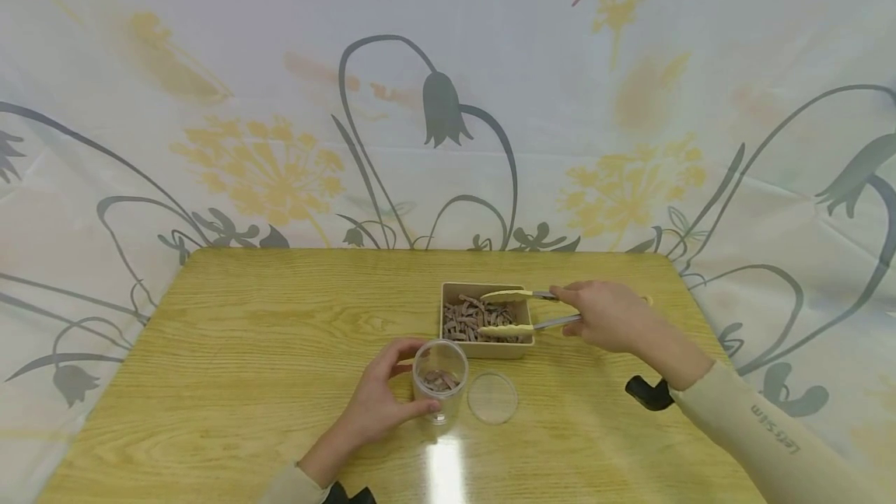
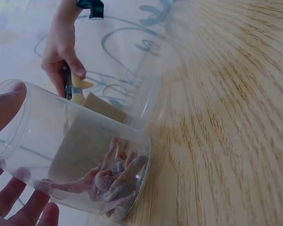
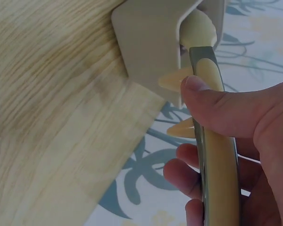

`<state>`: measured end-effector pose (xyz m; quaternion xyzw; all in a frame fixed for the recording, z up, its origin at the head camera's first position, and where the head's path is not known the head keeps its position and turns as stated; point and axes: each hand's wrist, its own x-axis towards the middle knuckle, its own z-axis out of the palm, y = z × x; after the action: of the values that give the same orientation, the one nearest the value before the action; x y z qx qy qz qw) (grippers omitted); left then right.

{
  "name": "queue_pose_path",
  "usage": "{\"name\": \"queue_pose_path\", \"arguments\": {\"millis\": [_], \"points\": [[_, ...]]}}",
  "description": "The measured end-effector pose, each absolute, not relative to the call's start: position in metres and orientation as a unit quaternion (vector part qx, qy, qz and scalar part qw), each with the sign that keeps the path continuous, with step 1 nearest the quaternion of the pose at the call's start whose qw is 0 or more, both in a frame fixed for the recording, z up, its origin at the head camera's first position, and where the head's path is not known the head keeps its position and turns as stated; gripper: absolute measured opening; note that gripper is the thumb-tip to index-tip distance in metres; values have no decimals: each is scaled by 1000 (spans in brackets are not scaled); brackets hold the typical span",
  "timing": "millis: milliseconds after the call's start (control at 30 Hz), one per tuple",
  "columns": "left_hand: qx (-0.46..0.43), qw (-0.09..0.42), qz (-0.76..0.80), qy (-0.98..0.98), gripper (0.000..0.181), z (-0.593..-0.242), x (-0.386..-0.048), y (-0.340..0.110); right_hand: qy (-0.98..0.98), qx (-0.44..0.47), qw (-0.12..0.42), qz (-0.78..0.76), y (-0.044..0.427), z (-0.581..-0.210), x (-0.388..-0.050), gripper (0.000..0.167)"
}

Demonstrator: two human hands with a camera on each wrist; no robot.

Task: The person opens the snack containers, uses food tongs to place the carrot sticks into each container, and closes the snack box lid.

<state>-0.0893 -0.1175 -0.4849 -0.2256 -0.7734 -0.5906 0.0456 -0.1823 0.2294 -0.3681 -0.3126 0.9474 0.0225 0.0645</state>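
Observation:
My left hand (image 1: 383, 397) holds a clear plastic jar (image 1: 441, 403) upright on the table, thumb and fingers around its sides. In the left wrist view, several brownish-purple dried strips (image 2: 120, 181) lie at the bottom of the jar. My right hand (image 1: 607, 316) grips a pair of tongs (image 1: 553, 323) with pale yellow tips. The tips stand spread apart inside a beige rectangular box (image 1: 490, 350), over a heap of the same dried strips (image 1: 465, 320). From the right wrist view, the tong tips are mostly hidden by the box wall.
A round clear lid (image 1: 493, 397) lies flat on the wooden table (image 1: 280, 317), right of the jar and in front of the box. Behind the table hangs a white cloth (image 1: 448, 177) printed with flowers. Black wrist straps (image 1: 649, 393) show on the arms.

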Motion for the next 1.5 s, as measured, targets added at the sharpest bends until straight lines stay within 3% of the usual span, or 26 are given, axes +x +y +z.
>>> {"name": "queue_pose_path", "arguments": {"millis": [933,1100,1367,1500], "points": [[-269,87,-530,-799,76,-491,-92,-117,950,-298,91,-6,230,-381,-186,67],[-251,79,-546,-796,79,-493,-91,-117,950,-298,91,-4,229,-381,-187,67],[-174,34,-563,-807,100,-490,-81,-116,951,-293,98,-14,228,-382,-187,68],[-162,24,-566,-808,98,-490,-79,-115,952,-290,98,-16,228,-382,-188,68]]}}
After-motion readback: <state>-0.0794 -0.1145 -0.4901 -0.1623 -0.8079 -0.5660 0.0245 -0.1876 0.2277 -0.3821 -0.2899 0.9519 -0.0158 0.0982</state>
